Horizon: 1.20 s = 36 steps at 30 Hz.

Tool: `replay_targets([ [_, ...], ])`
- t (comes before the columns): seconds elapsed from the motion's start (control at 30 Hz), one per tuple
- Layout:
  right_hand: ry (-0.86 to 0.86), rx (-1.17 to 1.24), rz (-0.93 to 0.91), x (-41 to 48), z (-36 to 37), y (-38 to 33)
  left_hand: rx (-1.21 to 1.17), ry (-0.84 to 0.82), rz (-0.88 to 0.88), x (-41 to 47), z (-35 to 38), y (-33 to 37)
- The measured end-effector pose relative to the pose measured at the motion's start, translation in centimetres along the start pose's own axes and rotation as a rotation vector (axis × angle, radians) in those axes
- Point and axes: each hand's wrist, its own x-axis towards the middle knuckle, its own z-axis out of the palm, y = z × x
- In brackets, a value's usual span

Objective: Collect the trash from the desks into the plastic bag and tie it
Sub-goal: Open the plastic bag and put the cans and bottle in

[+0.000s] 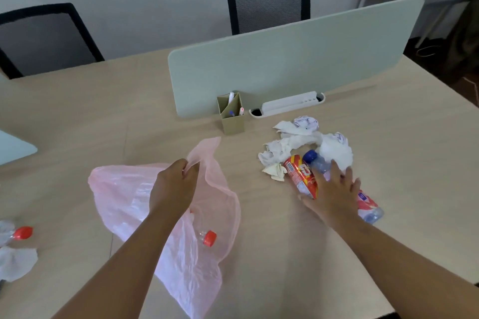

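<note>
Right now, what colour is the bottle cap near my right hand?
The cap is blue, clearest in the head view.

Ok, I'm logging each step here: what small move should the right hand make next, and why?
Probably close the right hand round the red packet and blue-capped bottle under it: its fingers lie spread over both, gripping neither yet, and the left hand pinches the rim of the pink bag nearby.

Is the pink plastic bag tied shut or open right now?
Open, untied. The left hand pinches the rim of the pink plastic bag, and an orange-capped bottle shows through it.
</note>
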Motion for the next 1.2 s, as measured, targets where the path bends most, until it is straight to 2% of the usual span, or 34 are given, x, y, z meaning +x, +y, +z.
replay_targets([
  [0.13,0.075,-0.076,-0.062,-1.3,1.3,-1.2,-0.004,-0.009,-0.006,1.0,0.6,0.6],
  [0.23,0.258,0.123,-0.125,-3.0,1.9,-2.5,-0.006,-0.012,-0.006,1.2,0.2,0.6],
  [0.3,0.277,0.329,-0.258,-4.3,1.9,-4.6,-0.007,-0.014,-0.004,1.1,-0.3,0.3],
  [0.43,0.112,0.435,-0.494,-6.7,1.1,-11.3,-0.052,-0.015,-0.024,0.5,-1.2,-0.3],
  [0.57,-0.092,0.457,-0.546,-6.3,1.0,-17.2,-0.113,-0.038,-0.038,-0.4,-1.8,-0.6],
  [0.7,-0.35,0.716,-0.549,-5.5,0.9,-19.4,-0.127,-0.049,-0.046,-1.3,-2.6,-1.3],
  [0.77,-0.308,0.745,-0.562,-5.4,0.7,-17.9,-0.116,-0.048,-0.059,-1.5,-2.9,-1.8],
  [0.8,-0.217,0.715,-0.567,-5.3,0.6,-16.5,-0.114,-0.045,-0.063,-1.5,-2.9,-2.0],
  [0.9,0.089,0.504,-0.47,-3.8,0.7,-10.8,-0.107,-0.051,-0.06,-1.5,-2.6,-2.5],
  [1.0,0.251,0.26,-0.227,-1.4,0.6,-4.1,-0.074,-0.068,-0.052,-1.4,-1.6,-2.3],
  [1.1,0.246,0.174,0.014,-0.8,0.6,1.5,-0.045,-0.074,-0.04,-1.1,-0.6,-1.8],
  [1.2,0.109,0.084,0.075,-2.1,1.1,4.5,-0.015,-0.064,-0.027,-0.7,-0.3,-1.0],
])
